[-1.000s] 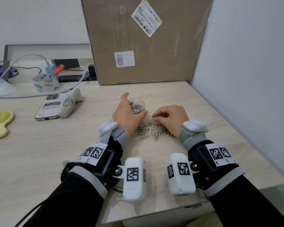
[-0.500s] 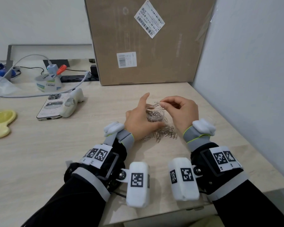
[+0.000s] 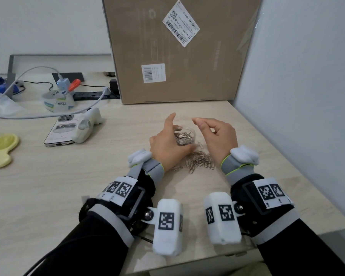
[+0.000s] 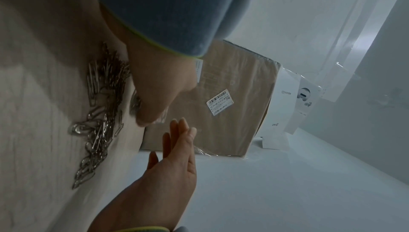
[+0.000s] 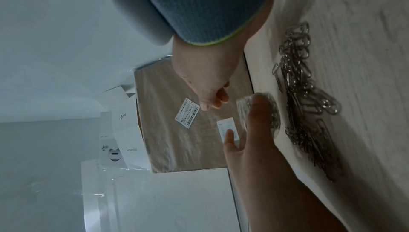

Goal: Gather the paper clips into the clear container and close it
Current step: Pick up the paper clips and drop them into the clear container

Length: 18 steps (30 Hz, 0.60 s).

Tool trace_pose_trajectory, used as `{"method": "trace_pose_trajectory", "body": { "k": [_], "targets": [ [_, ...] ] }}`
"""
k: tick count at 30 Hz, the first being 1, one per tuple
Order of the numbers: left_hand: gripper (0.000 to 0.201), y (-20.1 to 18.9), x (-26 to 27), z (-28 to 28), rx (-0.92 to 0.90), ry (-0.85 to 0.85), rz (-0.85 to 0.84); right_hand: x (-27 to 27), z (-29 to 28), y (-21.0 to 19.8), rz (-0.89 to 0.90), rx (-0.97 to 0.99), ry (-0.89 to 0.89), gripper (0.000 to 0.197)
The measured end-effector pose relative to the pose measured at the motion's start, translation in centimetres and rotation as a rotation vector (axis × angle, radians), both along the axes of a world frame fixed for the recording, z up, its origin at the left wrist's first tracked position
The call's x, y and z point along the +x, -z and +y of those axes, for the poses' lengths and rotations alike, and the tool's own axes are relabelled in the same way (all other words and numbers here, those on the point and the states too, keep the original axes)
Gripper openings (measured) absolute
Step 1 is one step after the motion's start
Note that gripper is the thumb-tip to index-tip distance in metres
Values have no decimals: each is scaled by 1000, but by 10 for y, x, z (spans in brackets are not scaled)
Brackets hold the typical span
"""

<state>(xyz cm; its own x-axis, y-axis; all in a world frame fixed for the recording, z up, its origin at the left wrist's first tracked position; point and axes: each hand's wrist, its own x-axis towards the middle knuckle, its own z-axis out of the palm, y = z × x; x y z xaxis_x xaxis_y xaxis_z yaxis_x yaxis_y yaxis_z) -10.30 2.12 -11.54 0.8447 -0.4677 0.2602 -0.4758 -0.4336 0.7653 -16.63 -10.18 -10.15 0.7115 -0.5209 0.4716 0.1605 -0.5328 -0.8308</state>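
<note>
Pale wood-grain desk (image 3: 48, 186) against white wall (image 3: 307, 76), big brown cardboard box (image 3: 187, 56) behind; my left hand (image 3: 165, 144) cups small clear round container (image 3: 184, 135), loose silver paper clips (image 3: 199, 161) beside it, right hand (image 3: 217, 136) hovering, fingers loosely curled, empty

Two hands (image 3: 168, 145), one clear container (image 3: 184, 135), one cardboard box (image 3: 179, 48), one phone (image 3: 63, 132), paper clips (image 3: 200, 161) too many to count.

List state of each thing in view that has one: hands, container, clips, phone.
left hand: grips the clear container, thumb up
right hand: raised beside the container, fingers loosely curled, holding nothing
clear container: open, no lid on, partly filled with clips
paper clips: loose pile on the desk, one stray clip apart
phone: lying face down
</note>
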Motion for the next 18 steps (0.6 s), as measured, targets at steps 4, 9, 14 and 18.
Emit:
{"method": "trace_pose_trajectory", "body": {
  "k": [4,9,14,18],
  "targets": [
    [83,2,11,2,-92,-232,-2,2,-4,6,75,-34,62,21],
    [71,6,20,4,-119,-392,-50,4,-2,17,378,-232,-155,23],
    [69,6,21,3,-154,-438,-51,2,9,17,523,-490,-291,60],
    [69,3,20,4,-150,-447,-26,2,16,16,588,-629,-306,59]
  ]
}}
